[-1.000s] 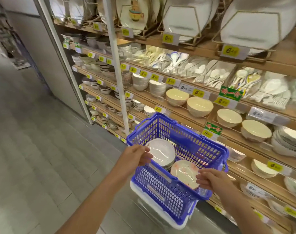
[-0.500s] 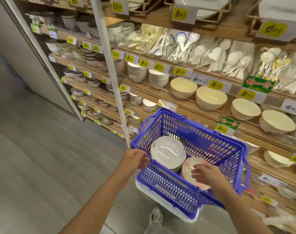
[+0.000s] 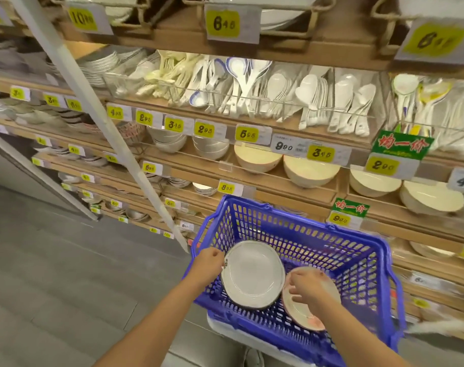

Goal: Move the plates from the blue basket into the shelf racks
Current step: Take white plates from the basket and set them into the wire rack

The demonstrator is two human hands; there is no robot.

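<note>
Left hand [image 3: 209, 262] sits at the near-left corner of the blue basket [image 3: 321, 245], its fingers curled in a fist. It seems to grip the basket's rim, though the fingertips are hidden and lie close to the edge of the white plate [image 3: 253, 274]. That plate lies just right of the hand, inside the basket, tilted a little and resting on a darker-rimmed piece beneath it. Touching its right edge is a patterned plate [image 3: 311, 317] with pink marks, lower in the basket. The right hand [image 3: 309, 287] reaches down onto the patterned plate, with its fingers bent and pinching the plate's left edge where the two plates meet. The basket rests on a white base [image 3: 225, 327], and a shoe [image 3: 253, 357] shows below it.

Around them, grey floor [image 3: 53, 274] fills the left side. A white post [image 3: 98, 123] slants across the wooden shelves. Small bowls are stacked to its left. To its right, white spoons [image 3: 252, 88] stand in a row above cream bowls [image 3: 310, 172]. Yellow price tags [image 3: 223, 23] line every shelf edge, and a green sign [image 3: 401, 145] hangs at the right. On the top shelf, wire racks [image 3: 311, 22] hold large plates upright, well above the basket.
</note>
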